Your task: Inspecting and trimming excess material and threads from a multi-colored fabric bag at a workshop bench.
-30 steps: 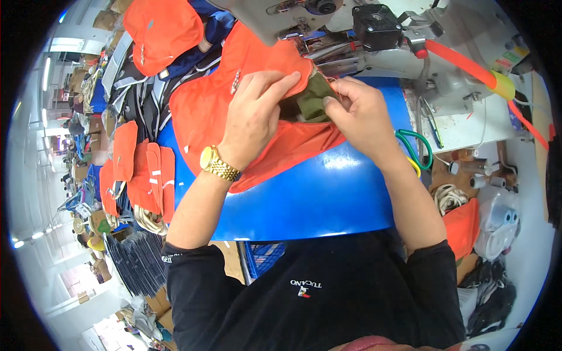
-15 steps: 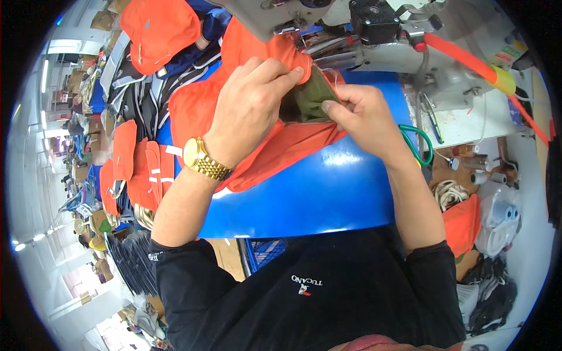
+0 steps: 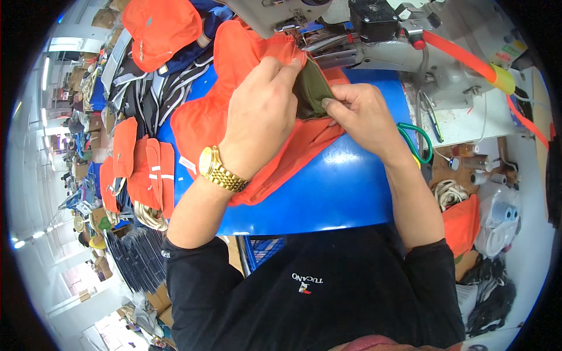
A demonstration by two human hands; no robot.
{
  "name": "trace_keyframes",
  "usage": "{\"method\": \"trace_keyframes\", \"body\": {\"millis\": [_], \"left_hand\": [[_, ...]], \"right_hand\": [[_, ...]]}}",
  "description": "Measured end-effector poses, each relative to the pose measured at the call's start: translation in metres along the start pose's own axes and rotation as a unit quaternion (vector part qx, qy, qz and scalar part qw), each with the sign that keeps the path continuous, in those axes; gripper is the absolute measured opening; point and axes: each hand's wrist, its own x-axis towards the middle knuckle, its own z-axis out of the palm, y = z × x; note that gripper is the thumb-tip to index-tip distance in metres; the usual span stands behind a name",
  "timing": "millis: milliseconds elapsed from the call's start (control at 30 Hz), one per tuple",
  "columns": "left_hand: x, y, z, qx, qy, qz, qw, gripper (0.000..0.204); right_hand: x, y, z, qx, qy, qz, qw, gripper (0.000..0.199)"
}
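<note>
An orange fabric bag point(image 3: 196, 126) with an olive-green lining point(image 3: 314, 88) lies over a blue work surface point(image 3: 316, 193), its mouth spread apart between my hands. My left hand point(image 3: 266, 108), with a gold watch point(image 3: 219, 169) on the wrist, pinches the bag's upper edge near the sewing machine point(image 3: 328, 50). At the right side of the opening, my right hand point(image 3: 362, 111) grips the edge between thumb and fingers. A small white label shows on the orange cloth beside the watch. The fingertips of the left hand are partly hidden.
Green-handled scissors point(image 3: 430, 146) lie at the right by the machine bed. Finished-looking orange pieces point(image 3: 153, 175) hang at the left, with another orange bag point(image 3: 161, 32) on dark, white-edged cloth point(image 3: 155, 93) at the far left. A red tube point(image 3: 462, 55) crosses the upper right.
My left hand has shifted a little right and nearer to me, drawing the orange cloth with it. The opening looks narrower, and the right hand has hardly moved.
</note>
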Motion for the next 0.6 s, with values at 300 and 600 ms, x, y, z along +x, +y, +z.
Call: {"method": "trace_keyframes", "body": {"millis": [300,600], "left_hand": [[0.016,0.023,0.008,-0.01,0.0,-0.055,0.998,0.027],[-0.067,0.035,-0.024,0.063,-0.025,-0.06,0.996,0.069]], "right_hand": [[0.0,0.011,0.009,0.063,-0.008,0.013,0.998,0.015],[-0.003,0.008,0.008,0.053,-0.02,0.029,0.998,0.019]]}}
